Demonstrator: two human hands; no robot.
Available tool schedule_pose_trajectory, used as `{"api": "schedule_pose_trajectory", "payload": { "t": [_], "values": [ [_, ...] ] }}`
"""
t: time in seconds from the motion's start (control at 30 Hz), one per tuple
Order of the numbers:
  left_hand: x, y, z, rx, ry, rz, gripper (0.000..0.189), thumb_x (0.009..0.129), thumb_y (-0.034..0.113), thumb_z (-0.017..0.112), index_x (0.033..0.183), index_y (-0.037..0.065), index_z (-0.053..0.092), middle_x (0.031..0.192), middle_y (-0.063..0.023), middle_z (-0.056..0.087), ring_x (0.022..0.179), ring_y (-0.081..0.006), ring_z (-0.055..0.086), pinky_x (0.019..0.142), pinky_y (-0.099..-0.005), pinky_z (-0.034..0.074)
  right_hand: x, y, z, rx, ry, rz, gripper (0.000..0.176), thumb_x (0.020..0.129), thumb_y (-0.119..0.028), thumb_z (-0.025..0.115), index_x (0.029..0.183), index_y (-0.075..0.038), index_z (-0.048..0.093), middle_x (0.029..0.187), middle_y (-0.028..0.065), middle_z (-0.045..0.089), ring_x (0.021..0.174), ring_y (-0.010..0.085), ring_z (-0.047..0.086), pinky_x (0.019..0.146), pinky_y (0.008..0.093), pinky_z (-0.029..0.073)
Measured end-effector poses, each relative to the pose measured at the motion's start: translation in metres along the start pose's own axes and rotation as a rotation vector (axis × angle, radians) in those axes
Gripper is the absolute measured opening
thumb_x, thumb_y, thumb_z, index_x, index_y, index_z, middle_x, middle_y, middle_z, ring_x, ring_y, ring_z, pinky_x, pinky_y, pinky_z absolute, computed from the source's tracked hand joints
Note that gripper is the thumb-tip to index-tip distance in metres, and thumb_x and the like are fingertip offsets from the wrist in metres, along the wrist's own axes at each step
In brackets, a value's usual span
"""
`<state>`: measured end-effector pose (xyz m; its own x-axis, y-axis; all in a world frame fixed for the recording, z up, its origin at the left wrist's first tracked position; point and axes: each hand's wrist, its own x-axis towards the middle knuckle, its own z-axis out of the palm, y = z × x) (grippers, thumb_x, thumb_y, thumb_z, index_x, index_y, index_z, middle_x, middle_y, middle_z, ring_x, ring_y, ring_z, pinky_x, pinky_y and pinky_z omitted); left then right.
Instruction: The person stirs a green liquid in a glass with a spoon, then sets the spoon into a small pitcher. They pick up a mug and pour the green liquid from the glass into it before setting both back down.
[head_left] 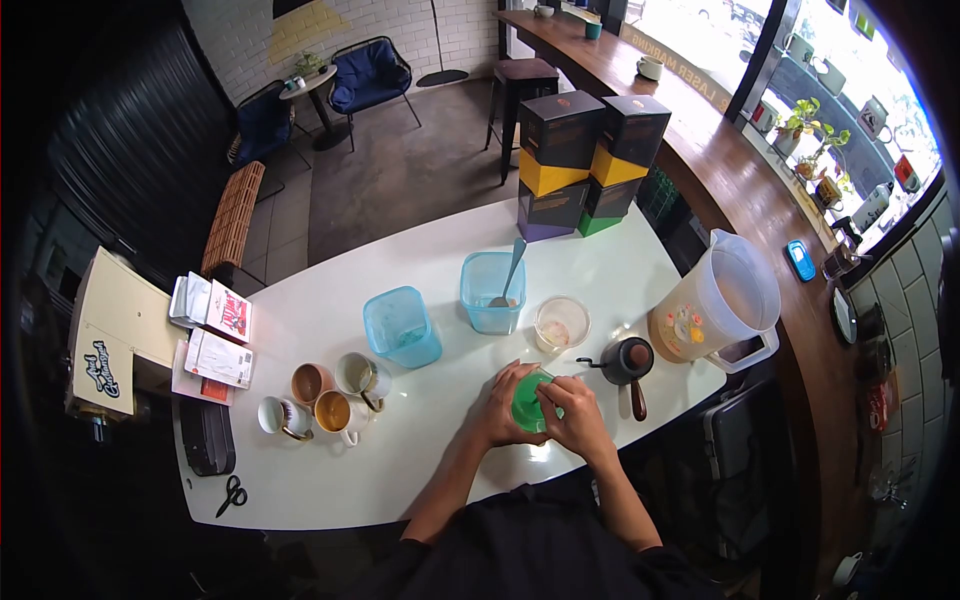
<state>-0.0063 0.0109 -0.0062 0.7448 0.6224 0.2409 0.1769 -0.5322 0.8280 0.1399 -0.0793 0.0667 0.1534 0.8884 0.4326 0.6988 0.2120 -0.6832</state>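
Note:
My left hand (503, 408) wraps around the side of a green cup (529, 402) near the table's front edge. Over the cup's right rim, my right hand (575, 418) is closed with its fingers curled together; whatever they hold is hidden. Just beyond the hands stands a clear round tub (562, 324) with a little pale residue inside. A blue square container (480, 318) behind it has a metal spoon (514, 270) leaning in it. Another blue container (404, 328) is tilted slightly to the left. Right of my right hand is a dark pot with a wooden handle (627, 361).
Several mugs (334, 411) cluster at the left on the white table (440, 465). Scissors (232, 495) and a black case (210, 439) lie at its left end. A large plastic pitcher (712, 300) stands at right; stacked dark boxes (563, 125) rise at the back.

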Motion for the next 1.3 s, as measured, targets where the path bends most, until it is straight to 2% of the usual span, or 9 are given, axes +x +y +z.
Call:
{"api": "schedule_pose_trajectory", "payload": {
  "t": [0.07, 0.4, 0.5, 0.6, 0.8, 0.9, 0.97, 1.3],
  "values": [
    [0.001, 0.006, -0.004, -0.015, -0.011, -0.01, 0.11, 0.05, 0.044, 0.092, 0.142, 0.008, 0.042, 0.142, -0.0145, 0.05, 0.138, -0.0424, 0.041, 0.118, -0.0526, 0.032, -0.001, 0.001, -0.004, -0.05, -0.014, 0.022, 0.012, 0.079, 0.001, 0.066, 0.09, 0.0, 0.066, 0.076, 0.0129, 0.061, 0.069, 0.0326, 0.059, 0.068, 0.0429, 0.045],
    [-0.001, -0.001, 0.0, 0.001, -0.03, -0.03, 0.112, 0.051, 0.048, 0.092, 0.143, 0.008, 0.042, 0.143, -0.0146, 0.049, 0.141, -0.0424, 0.037, 0.118, -0.0528, 0.031, 0.003, 0.004, -0.004, -0.157, 0.085, -0.002, 0.012, 0.079, 0.0, 0.067, 0.092, -0.001, 0.068, 0.074, 0.0113, 0.059, 0.071, 0.0301, 0.059, 0.067, 0.0419, 0.045],
    [-0.001, 0.0, 0.0, -0.014, -0.007, -0.002, 0.111, 0.051, 0.048, 0.092, 0.143, 0.008, 0.042, 0.143, -0.0147, 0.049, 0.14, -0.0425, 0.038, 0.119, -0.0526, 0.031, 0.002, 0.005, 0.0, -0.118, 0.087, -0.008, 0.016, 0.079, 0.001, 0.067, 0.095, -0.001, 0.068, 0.075, 0.0119, 0.06, 0.071, 0.0309, 0.059, 0.068, 0.0419, 0.046],
    [0.001, 0.0, -0.001, 0.044, -0.008, 0.043, 0.11, 0.051, 0.041, 0.094, 0.142, 0.008, 0.043, 0.145, -0.0151, 0.048, 0.14, -0.0412, 0.04, 0.115, -0.0526, 0.035, 0.0, 0.003, 0.003, -0.087, 0.052, 0.001, 0.017, 0.079, 0.001, 0.067, 0.095, -0.001, 0.068, 0.077, 0.0129, 0.06, 0.072, 0.0322, 0.06, 0.068, 0.0417, 0.047],
    [0.001, -0.01, 0.003, 0.089, 0.044, 0.175, 0.111, 0.048, 0.04, 0.094, 0.141, 0.007, 0.043, 0.143, -0.0165, 0.05, 0.137, -0.0424, 0.043, 0.115, -0.0532, 0.036, 0.001, -0.003, 0.001, 0.038, -0.017, -0.036, 0.014, 0.077, 0.002, 0.067, 0.09, -0.002, 0.066, 0.078, 0.0132, 0.061, 0.072, 0.0339, 0.06, 0.068, 0.0426, 0.047],
    [0.001, -0.005, 0.001, 0.058, 0.022, 0.124, 0.111, 0.048, 0.04, 0.094, 0.141, 0.007, 0.044, 0.142, -0.0166, 0.05, 0.137, -0.0426, 0.044, 0.115, -0.0531, 0.036, -0.001, 0.0, -0.003, 0.009, -0.055, -0.025, 0.013, 0.076, 0.001, 0.067, 0.089, -0.002, 0.065, 0.078, 0.0129, 0.061, 0.072, 0.0338, 0.06, 0.068, 0.0425, 0.047],
    [0.001, 0.001, -0.001, -0.028, -0.002, 0.014, 0.109, 0.05, 0.044, 0.091, 0.142, 0.007, 0.043, 0.141, -0.0148, 0.05, 0.139, -0.0418, 0.04, 0.12, -0.0516, 0.03, -0.002, 0.003, -0.004, -0.103, -0.027, -0.023, 0.013, 0.076, 0.0, 0.067, 0.088, -0.002, 0.065, 0.076, 0.0127, 0.06, 0.072, 0.0332, 0.06, 0.069, 0.0422, 0.047],
    [0.0, 0.001, -0.001, -0.002, -0.026, -0.03, 0.113, 0.05, 0.048, 0.092, 0.143, 0.007, 0.042, 0.143, -0.0139, 0.049, 0.14, -0.0421, 0.038, 0.12, -0.0519, 0.029, 0.003, 0.002, -0.001, -0.175, 0.089, -0.007, 0.011, 0.08, -0.001, 0.067, 0.091, -0.001, 0.067, 0.072, 0.0119, 0.058, 0.07, 0.0311, 0.059, 0.067, 0.0419, 0.045]
  ]
}}
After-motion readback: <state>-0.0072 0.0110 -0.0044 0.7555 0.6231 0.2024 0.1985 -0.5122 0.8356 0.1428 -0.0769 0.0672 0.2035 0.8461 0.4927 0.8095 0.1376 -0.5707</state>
